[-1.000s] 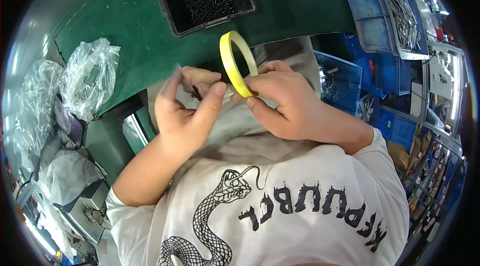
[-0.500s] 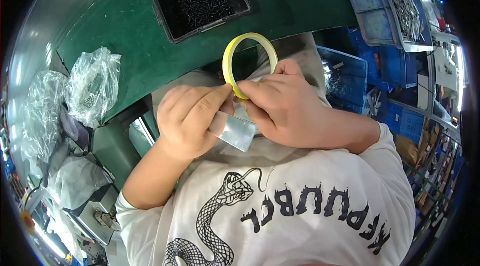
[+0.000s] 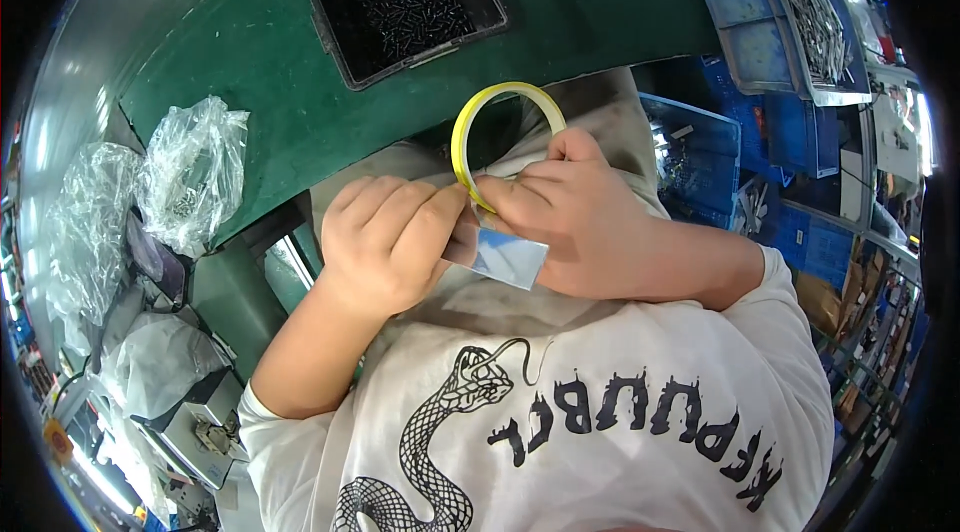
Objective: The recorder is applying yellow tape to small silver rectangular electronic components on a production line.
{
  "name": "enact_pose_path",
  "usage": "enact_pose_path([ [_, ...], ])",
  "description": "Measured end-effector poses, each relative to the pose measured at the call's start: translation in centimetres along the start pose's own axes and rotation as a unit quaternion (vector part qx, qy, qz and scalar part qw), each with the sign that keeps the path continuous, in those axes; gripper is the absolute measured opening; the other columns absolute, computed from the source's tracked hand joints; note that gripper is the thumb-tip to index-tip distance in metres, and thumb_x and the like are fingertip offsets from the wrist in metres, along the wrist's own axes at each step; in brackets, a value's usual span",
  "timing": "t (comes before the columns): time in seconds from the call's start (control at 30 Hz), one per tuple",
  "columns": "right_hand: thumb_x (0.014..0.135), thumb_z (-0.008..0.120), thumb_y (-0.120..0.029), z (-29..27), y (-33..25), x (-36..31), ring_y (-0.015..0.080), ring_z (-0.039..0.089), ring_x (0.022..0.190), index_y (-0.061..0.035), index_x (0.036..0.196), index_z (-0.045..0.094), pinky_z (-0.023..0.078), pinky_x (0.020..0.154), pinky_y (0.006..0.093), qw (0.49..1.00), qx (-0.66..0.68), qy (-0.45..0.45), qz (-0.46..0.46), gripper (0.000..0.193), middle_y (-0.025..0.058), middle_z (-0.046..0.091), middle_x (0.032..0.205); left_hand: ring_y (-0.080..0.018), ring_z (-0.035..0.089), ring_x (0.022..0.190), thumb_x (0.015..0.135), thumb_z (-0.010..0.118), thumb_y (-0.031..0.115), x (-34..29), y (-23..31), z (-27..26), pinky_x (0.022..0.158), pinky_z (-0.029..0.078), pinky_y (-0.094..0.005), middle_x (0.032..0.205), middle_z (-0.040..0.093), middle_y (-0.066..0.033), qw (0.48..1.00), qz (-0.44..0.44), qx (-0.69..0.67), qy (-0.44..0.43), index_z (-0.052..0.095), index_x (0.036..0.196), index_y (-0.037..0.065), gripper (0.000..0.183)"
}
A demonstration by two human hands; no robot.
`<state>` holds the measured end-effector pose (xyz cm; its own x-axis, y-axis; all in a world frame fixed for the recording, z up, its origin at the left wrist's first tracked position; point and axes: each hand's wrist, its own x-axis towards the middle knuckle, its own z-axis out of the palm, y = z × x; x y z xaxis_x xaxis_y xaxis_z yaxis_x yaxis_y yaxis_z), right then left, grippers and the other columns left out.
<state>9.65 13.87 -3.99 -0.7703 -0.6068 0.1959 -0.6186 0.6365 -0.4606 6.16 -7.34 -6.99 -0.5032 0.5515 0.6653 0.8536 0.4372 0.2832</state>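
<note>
A roll of yellow tape (image 3: 463,140) stands on edge above my lap, its ring leaning between my two hands. My right hand (image 3: 575,207) grips the roll at its lower right side, the thumb pressed toward the near end of the ring. My left hand (image 3: 390,242) is closed on a small flat shiny plate (image 3: 510,259), which juts out to the right below the roll. The left fingertips meet the right thumb at the roll's lower edge. Whether a strip of tape lies between them is hidden.
On the green table (image 3: 270,62) ahead stands a black bin (image 3: 355,57) of small dark cylindrical parts. Crumpled clear plastic bags (image 3: 195,172) lie at left. Blue crates (image 3: 700,147) stand at right, beside a blue bin (image 3: 765,42) of thin metal strips.
The shiny plate has turned and swung to the right in my left hand. The tape roll has shifted slightly right and nearer, still in my right hand.
</note>
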Motion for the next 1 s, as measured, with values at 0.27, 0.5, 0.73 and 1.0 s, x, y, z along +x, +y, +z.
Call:
enact_pose_path([
  [0.27,0.084,0.067,-0.018,-0.1,0.0,-0.1,0.0191,0.053,0.055,-0.0011,0.108,0.060,0.034,0.072,0.0362,0.999,0.046,-0.016,-0.013,0.030,0.0014,0.052,0.060,-0.0157,0.057,0.056,0.070,0.069,0.018,0.6,-0.3,-0.1,0.050,0.044,-0.0277,0.068,0.057,-0.0010,0.999,0.040,0.009,-0.010,0.062,0.083,0.006,0.019],
  [0.5,0.084,0.066,-0.016,0.0,-0.2,-0.1,0.0202,0.053,0.055,0.0006,0.109,0.061,0.036,0.072,0.0357,0.999,0.044,-0.015,-0.020,0.031,0.0020,0.055,0.061,-0.0154,0.058,0.056,0.071,0.068,0.022,0.5,-0.1,-0.4,0.051,0.047,-0.0274,0.068,0.058,-0.0013,0.998,0.048,0.021,-0.027,0.061,0.081,0.006,0.020],
  [0.73,0.082,0.069,-0.013,0.0,-0.3,0.0,0.0213,0.054,0.055,0.0019,0.110,0.061,0.037,0.067,0.0353,0.999,0.046,0.011,-0.012,0.033,0.0027,0.058,0.065,-0.0202,0.062,0.059,0.064,0.072,0.020,0.0,0.1,0.0,0.056,0.052,-0.0319,0.068,0.060,-0.0028,0.999,0.005,-0.040,-0.030,0.061,0.085,0.005,0.028],
  [1.0,0.078,0.068,-0.006,0.0,-0.1,0.2,0.0231,0.060,0.059,-0.0007,0.110,0.058,0.044,0.076,0.0352,0.995,0.063,0.051,0.053,0.034,0.0041,0.064,0.074,-0.0230,0.062,0.059,0.059,0.071,0.003,-0.1,1.4,0.3,0.056,0.052,-0.0340,0.067,0.060,-0.0032,0.978,-0.090,-0.179,-0.060,0.058,0.084,0.006,0.029],
])
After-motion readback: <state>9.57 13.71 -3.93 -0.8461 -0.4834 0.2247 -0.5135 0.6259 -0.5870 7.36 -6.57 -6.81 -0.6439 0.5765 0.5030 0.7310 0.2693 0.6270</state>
